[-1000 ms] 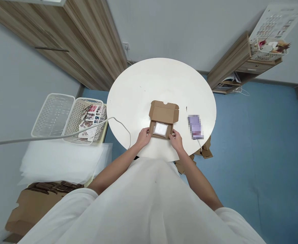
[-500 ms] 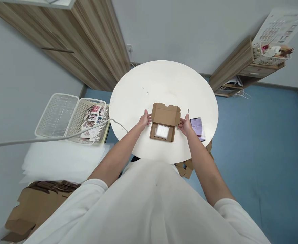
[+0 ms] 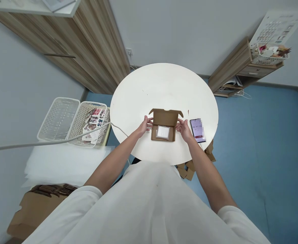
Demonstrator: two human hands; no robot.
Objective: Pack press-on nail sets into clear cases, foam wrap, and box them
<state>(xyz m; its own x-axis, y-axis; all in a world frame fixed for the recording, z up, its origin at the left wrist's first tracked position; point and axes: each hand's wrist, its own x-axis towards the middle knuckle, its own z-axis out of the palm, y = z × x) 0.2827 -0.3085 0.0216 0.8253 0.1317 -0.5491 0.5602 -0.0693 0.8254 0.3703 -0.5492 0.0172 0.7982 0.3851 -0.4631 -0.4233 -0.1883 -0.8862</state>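
Note:
A brown cardboard box [image 3: 153, 135] lies on the white round table [image 3: 164, 84] with its lid [image 3: 165, 117] standing up and side flaps sticking out. Inside rests a white wrapped packet [image 3: 162, 132]. At the lid's left edge is my left hand [image 3: 144, 126], thumb up and fingers spread, their tips at the side flap. My right hand [image 3: 184, 129] is at the right edge in the same way, fingers apart against the flap. Neither hand is closed round the box. To the right of my right hand lies a phone [image 3: 197, 130] with a lit screen.
White baskets [image 3: 60, 117] stand left of the table, one with printed sheets [image 3: 95, 117]. A pale cable [image 3: 93, 130] crosses there. White sheets [image 3: 65, 162] and flattened cardboard [image 3: 37, 206] are stacked at lower left. More cardboard [image 3: 189, 169] lies below the table's right edge.
The lid has swung up from leaning back to nearly upright, and its side flaps now stick outward. Both hands have stayed beside it, with small finger movements. The packet remains in the box.

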